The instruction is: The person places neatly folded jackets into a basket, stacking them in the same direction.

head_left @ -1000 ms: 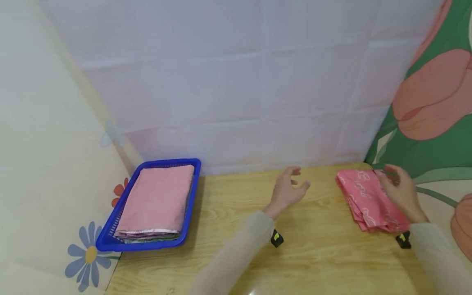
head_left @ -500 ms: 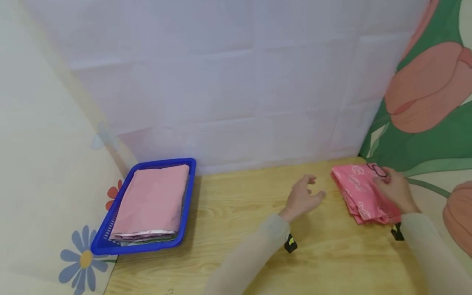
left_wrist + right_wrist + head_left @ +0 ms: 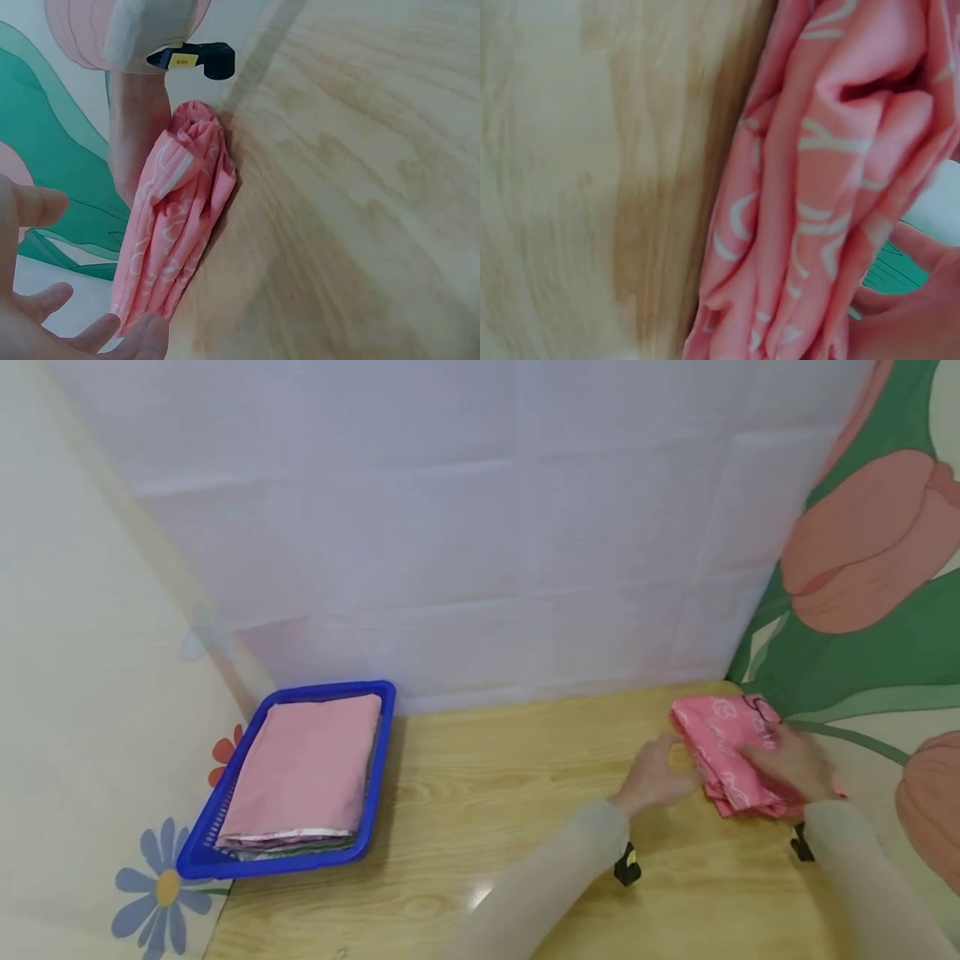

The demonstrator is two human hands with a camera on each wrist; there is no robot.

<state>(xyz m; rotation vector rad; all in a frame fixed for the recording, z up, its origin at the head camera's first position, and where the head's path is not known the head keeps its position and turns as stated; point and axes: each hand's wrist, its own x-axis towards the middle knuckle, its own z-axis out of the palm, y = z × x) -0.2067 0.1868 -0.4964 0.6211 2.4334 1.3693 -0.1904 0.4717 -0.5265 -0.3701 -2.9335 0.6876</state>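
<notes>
A folded pink cloth (image 3: 723, 739) with white line patterns lies at the right end of the table. My right hand (image 3: 798, 764), blurred in the head view, is over its right side with the fingers reaching across the top. In the right wrist view, that hand's fingers (image 3: 919, 244) show beside the bunched folds, partly hidden by them. Close to the cloth's left edge is my left hand (image 3: 654, 778), thumb and fingers spread and nothing held. The left wrist view shows its fingertips (image 3: 154, 334) near the lower end of the cloth; contact cannot be told.
A blue basket (image 3: 381, 760) on the left of the wooden table (image 3: 480, 827) holds a stack of folded fabric, with a plain light pink piece (image 3: 303, 768) on top. A pale sheet (image 3: 450, 527) hangs behind, and a flower-printed cloth (image 3: 862, 668) hangs at the right.
My left hand has moved right, up to the pink cloth's left edge. My right hand has come down onto the cloth and shifted slightly over its right side. The basket stays put.
</notes>
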